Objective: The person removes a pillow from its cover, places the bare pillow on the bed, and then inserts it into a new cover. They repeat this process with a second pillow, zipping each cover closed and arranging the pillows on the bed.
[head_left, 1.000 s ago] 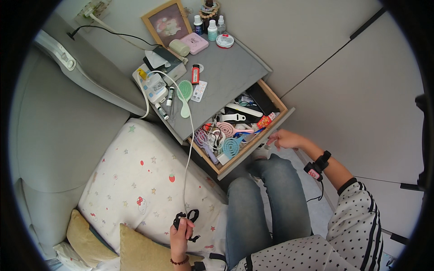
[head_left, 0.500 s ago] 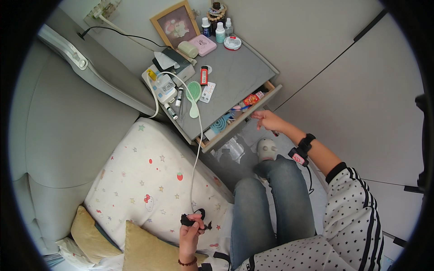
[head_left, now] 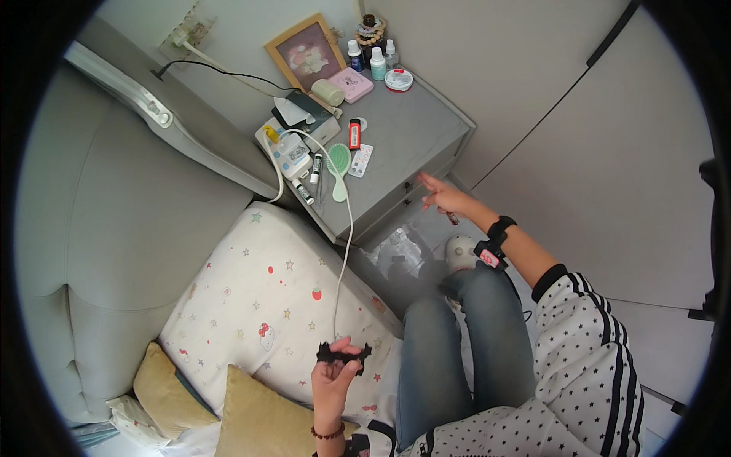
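The fingers of my left hand (head_left: 332, 381) are at the bottom middle of the frame. They are closed on a black strap (head_left: 329, 354), which sticks out on both sides of them. The strap is over the bed (head_left: 259, 305), where the white sheet has stars and strawberries on it. A white cord (head_left: 347, 251) comes down from the surface (head_left: 415, 126) and ends at the strap; I cannot tell if they are joined.

My right hand (head_left: 449, 202) is just right of the middle of the frame. The fingers I can see there are apart. The tips are right beside a small dark handle (head_left: 410, 186) on the front of a drawer, and I cannot tell if they touch it. The drawer is pushed in. A black band with a little box (head_left: 491, 256) goes around my right wrist.

On the surface, near the top middle of the frame, there is a green hairbrush (head_left: 339, 164). Close to it are a red and black tube (head_left: 355, 133) and a white card (head_left: 362, 161). A white box (head_left: 295, 158) is to the left of the brush. Farther up are a picture frame (head_left: 305, 57), a pink case (head_left: 352, 84) and some little bottles (head_left: 378, 65). Two yellow-brown cushions (head_left: 263, 415) are at the lower left.
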### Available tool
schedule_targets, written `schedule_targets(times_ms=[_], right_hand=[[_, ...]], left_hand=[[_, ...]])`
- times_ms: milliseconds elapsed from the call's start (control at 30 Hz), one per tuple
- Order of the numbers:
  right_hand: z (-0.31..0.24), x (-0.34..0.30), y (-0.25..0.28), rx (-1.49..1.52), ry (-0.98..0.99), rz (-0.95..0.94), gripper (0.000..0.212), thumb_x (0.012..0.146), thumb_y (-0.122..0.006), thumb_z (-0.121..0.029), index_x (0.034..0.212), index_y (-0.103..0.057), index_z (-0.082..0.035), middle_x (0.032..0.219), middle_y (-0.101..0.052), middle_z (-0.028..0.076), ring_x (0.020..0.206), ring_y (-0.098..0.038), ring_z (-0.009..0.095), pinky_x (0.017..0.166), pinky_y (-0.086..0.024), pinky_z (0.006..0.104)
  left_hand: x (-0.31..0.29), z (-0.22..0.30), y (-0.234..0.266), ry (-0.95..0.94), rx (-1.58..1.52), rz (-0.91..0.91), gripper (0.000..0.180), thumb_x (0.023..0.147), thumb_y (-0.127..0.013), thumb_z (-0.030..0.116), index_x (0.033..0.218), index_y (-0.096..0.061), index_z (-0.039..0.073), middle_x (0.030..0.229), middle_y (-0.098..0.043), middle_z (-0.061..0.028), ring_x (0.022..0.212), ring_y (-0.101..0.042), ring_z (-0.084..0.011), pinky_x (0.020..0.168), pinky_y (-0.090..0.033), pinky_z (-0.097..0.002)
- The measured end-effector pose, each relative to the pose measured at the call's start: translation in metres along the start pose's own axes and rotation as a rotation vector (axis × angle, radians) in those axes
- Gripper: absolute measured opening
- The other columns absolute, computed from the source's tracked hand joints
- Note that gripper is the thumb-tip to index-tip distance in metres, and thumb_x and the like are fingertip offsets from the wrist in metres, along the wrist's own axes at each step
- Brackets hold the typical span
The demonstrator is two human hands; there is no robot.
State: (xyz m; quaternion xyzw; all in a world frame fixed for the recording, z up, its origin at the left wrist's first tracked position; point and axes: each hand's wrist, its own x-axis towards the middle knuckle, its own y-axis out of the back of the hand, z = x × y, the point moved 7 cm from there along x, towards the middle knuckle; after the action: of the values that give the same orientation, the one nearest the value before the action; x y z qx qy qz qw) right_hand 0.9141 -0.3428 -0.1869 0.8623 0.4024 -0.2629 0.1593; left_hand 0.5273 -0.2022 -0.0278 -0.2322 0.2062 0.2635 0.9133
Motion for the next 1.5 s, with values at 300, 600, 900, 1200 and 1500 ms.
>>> schedule_targets(times_ms=[300,600,900,1200,1500], right_hand=[[-0.116,-0.233,-0.066,-0.093,0.393,-0.265,0.054,0.088,-0.066,-0.019,0.138,-0.046,-0.009,0.118,-0.064,0.003,0.071,-0.055,0.005,0.066,-0.047,0.0214],[-0.144,-0.402,-0.083,-0.234,0.342,0.008,0.018,0.086,-0.069,-0.02,0.095,-0.072,-0.004,0.074,-0.067,-0.004,0.057,-0.045,0.002,0.053,-0.036,0.0202],[-0.129,-0.503,-0.034,-0.476,0.281,0.227,0.017,0.088,-0.064,-0.017,0.096,-0.072,-0.005,0.069,-0.066,-0.001,0.055,-0.046,0.006,0.049,-0.035,0.0254],[-0.162,-0.517,-0.044,-0.843,0.424,0.201,0.015,0.086,-0.061,-0.016,0.092,-0.067,-0.003,0.073,-0.068,0.012,0.061,-0.062,0.028,0.057,-0.048,0.0351],[-0.133,-0.57,0.136,-0.288,0.252,0.876,0.022,0.084,-0.069,-0.023,0.09,-0.066,-0.003,0.068,-0.067,0.009,0.055,-0.057,0.017,0.055,-0.044,0.0299]], left_hand=[[0.015,0.053,-0.088,-0.19,-0.098,-0.277,0.031,0.095,-0.049,0.0,0.125,-0.048,-0.004,0.107,-0.062,-0.0112,0.09,-0.062,-0.016,0.082,-0.052,-0.0298],[-0.045,0.067,-0.151,-0.201,-0.058,-0.317,0.015,0.098,-0.052,0.015,0.106,-0.057,0.004,0.1,-0.067,-0.0129,0.052,-0.049,-0.0076,0.041,-0.039,-0.0213],[-0.054,0.063,-0.085,-0.479,0.294,0.134,0.023,0.092,-0.063,0.02,0.106,-0.057,0.002,0.1,-0.065,-0.0102,0.073,-0.057,-0.013,0.065,-0.048,-0.0271],[-0.112,0.025,-0.307,-0.501,0.469,-1.004,0.041,0.088,-0.066,0.02,0.121,-0.053,0.0,0.117,-0.058,-0.0124,0.111,-0.054,-0.0211,0.096,-0.04,-0.0342],[-0.066,0.008,-0.383,0.117,0.581,-1.187,0.044,0.102,-0.04,0.034,0.08,-0.061,0.002,0.057,-0.038,0.0047,0.054,-0.032,-0.0048,0.052,-0.026,-0.0213]])
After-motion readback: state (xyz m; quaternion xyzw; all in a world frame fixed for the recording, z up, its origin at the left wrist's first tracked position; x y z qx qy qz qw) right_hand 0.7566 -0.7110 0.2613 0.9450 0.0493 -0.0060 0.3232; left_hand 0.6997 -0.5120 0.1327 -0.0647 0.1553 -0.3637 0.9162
